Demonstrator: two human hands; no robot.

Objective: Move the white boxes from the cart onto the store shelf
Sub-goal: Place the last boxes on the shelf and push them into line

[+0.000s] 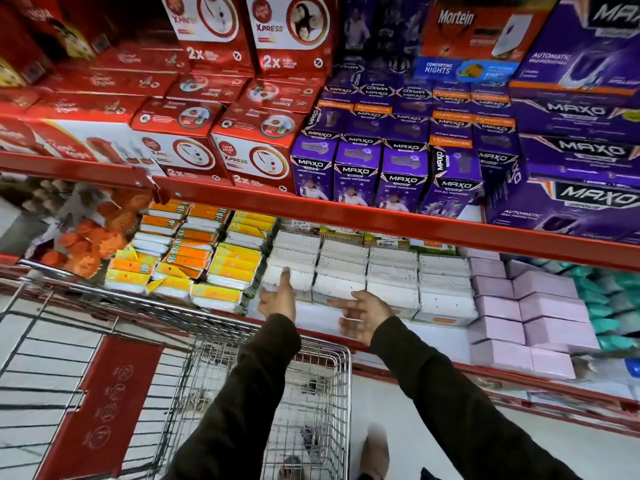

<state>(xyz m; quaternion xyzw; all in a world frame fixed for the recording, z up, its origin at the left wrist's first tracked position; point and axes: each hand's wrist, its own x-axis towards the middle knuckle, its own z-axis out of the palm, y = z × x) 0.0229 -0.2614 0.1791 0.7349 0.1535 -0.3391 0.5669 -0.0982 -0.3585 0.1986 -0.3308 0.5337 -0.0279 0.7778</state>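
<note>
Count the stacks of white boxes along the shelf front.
4 stacks of white boxes side by side: behind the left hand, two in the middle, one beside the pink boxes. More may sit behind.

White boxes [367,275], red shelf [381,220], purple cartons [401,174].

The cart [311,393] is bare wire mesh, silvery metal with a dull shine, and its fold-down flap [104,403] is red plastic, smooth and faintly glossy, with pale printed symbols. The shelf rail [346,216] is red painted metal, smooth and reflective along its edge. The white boxes [346,271] look like matt paperboard (the blur hides any finer texture), as do the pink boxes [519,313] beside them. Above, the purple cartons [401,178] and red cartons [256,157] are printed card with a glossy coat that catches the light. Both sleeves [249,393] are dark matt cloth, soft and slightly fuzzy.
</note>
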